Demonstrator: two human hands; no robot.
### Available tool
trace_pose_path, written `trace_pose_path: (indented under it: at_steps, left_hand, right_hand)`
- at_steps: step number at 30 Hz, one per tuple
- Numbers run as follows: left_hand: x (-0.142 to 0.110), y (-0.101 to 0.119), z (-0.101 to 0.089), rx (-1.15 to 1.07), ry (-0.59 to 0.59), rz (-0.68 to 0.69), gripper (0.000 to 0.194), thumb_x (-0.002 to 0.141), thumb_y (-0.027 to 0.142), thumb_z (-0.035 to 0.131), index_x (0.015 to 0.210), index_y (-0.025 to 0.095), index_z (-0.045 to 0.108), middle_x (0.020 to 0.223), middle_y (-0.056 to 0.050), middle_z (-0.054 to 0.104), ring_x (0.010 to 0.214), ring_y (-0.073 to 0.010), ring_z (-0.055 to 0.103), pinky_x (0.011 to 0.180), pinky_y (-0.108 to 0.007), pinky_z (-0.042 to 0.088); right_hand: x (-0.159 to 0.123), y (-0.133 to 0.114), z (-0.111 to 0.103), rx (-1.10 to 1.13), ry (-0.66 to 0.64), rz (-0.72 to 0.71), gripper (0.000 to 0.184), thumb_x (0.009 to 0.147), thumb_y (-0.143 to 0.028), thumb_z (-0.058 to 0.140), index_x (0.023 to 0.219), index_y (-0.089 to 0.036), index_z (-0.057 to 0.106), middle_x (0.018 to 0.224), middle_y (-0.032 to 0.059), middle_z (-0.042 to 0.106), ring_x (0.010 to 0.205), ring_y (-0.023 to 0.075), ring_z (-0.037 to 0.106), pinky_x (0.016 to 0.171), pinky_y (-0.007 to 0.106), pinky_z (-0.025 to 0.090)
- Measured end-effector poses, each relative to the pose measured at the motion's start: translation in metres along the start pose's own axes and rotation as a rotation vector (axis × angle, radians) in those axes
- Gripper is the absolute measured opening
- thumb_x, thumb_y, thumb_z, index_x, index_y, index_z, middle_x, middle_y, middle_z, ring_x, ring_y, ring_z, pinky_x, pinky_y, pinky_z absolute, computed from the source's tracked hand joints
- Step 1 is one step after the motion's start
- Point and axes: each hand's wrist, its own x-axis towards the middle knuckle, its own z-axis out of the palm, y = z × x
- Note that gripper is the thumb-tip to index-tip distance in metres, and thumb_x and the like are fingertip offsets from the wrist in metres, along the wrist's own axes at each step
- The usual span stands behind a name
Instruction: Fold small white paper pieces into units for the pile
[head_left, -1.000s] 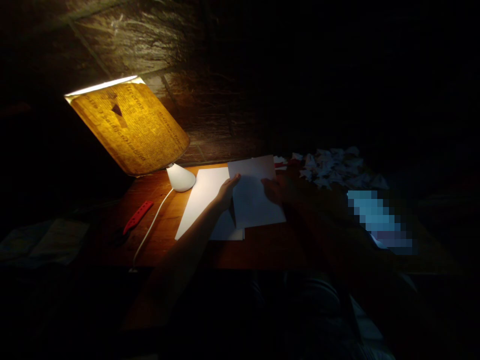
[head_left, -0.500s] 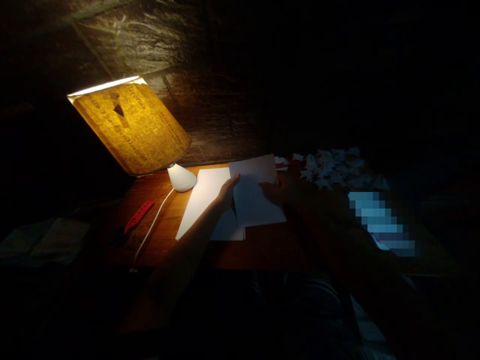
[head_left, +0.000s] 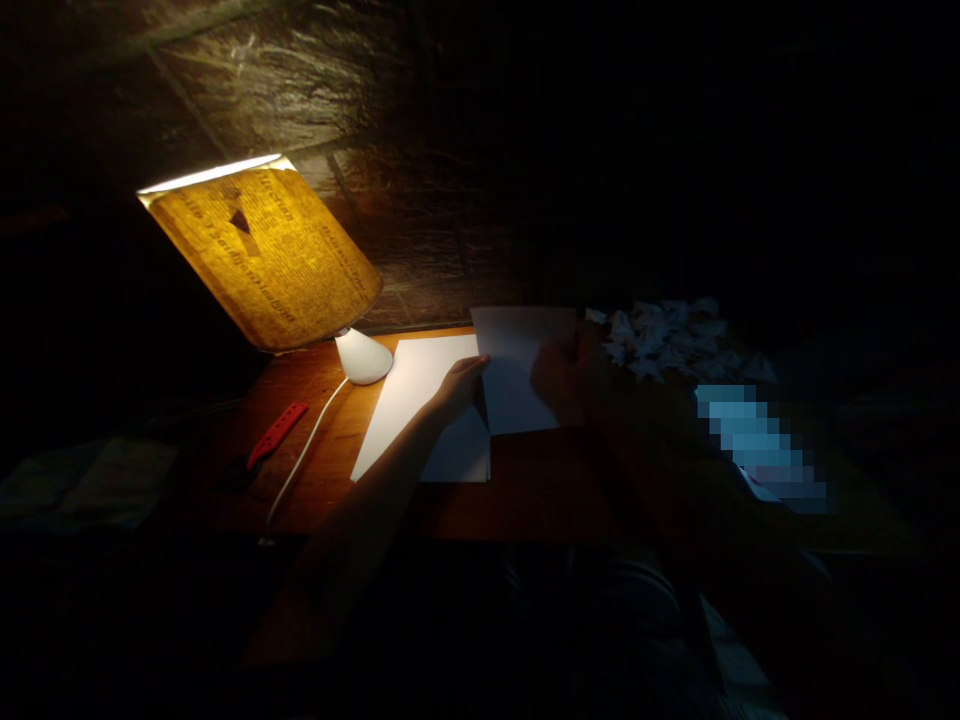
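Paper sheet (head_left: 517, 365) lies under your hands, its left edge by your half-open left hand (head_left: 459, 388). Your shadowed right hand (head_left: 566, 380) curls over it; whether either hand grips, you can't tell. Beneath is a second white sheet (head_left: 420, 425) on the wooden table (head_left: 540, 490) — a red-handled tool (head_left: 276, 434) to the left, paper scraps (head_left: 660, 338) and a lit lamp (head_left: 259, 255) farther off.

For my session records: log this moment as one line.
left hand at edge of white paper sheet | right hand on same sheet | beneath: second white sheet on brown wooden table
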Motion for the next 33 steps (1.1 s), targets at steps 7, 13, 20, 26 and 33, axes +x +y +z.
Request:
trace_pose_path:
  at_steps: [7,13,20,26,33]
  left_hand:
    - [0.0,0.001,0.002,0.004,0.025,-0.014,0.04,0.074,0.046,0.093,0.072,0.014,0.068,0.066,-0.003,0.071,0.068,-0.0206,0.072,0.071,-0.031,0.052]
    - [0.004,-0.004,0.0,0.013,0.06,-0.024,0.046,0.076,0.055,0.089,0.085,0.013,0.074,0.073,-0.008,0.076,0.079,-0.0276,0.076,0.075,-0.036,0.056]
    - [0.002,-0.004,0.005,-0.09,-0.01,-0.026,0.063,0.08,0.075,0.078,0.095,0.014,0.072,0.082,-0.012,0.079,0.089,-0.0326,0.078,0.082,-0.041,0.06]
    - [-0.001,-0.003,0.001,0.158,0.086,0.008,0.046,0.064,0.049,0.097,0.081,0.014,0.071,0.066,-0.003,0.071,0.056,-0.0174,0.064,0.059,-0.028,0.047]
    - [-0.013,0.007,0.005,0.331,-0.086,0.011,0.036,0.064,0.037,0.097,0.086,0.014,0.079,0.076,-0.007,0.077,0.065,-0.0208,0.068,0.062,-0.029,0.051]
  right_hand:
    - [-0.002,-0.007,-0.004,-0.052,-0.003,-0.041,0.022,0.091,-0.044,0.062,0.1,-0.025,0.059,0.093,0.009,0.07,0.088,0.0277,0.066,0.084,0.041,0.052]
    - [-0.001,-0.013,-0.007,0.007,-0.173,-0.239,0.017,0.083,-0.035,0.074,0.095,-0.024,0.07,0.111,0.0115,0.075,0.101,0.0292,0.07,0.089,0.043,0.056]
    - [-0.007,-0.019,-0.003,0.001,-0.318,-0.343,0.046,0.071,-0.05,0.093,0.105,-0.024,0.076,0.134,0.0144,0.071,0.122,0.0341,0.066,0.105,0.051,0.053]
    - [-0.005,-0.025,-0.007,0.149,-0.383,-0.22,0.043,0.079,-0.064,0.082,0.096,-0.025,0.074,0.112,0.0104,0.074,0.108,0.0302,0.069,0.095,0.046,0.057]
    - [-0.003,-0.028,-0.004,0.361,-0.351,0.103,0.042,0.079,-0.056,0.079,0.104,-0.025,0.068,0.097,0.006,0.075,0.089,0.0236,0.069,0.078,0.036,0.055]
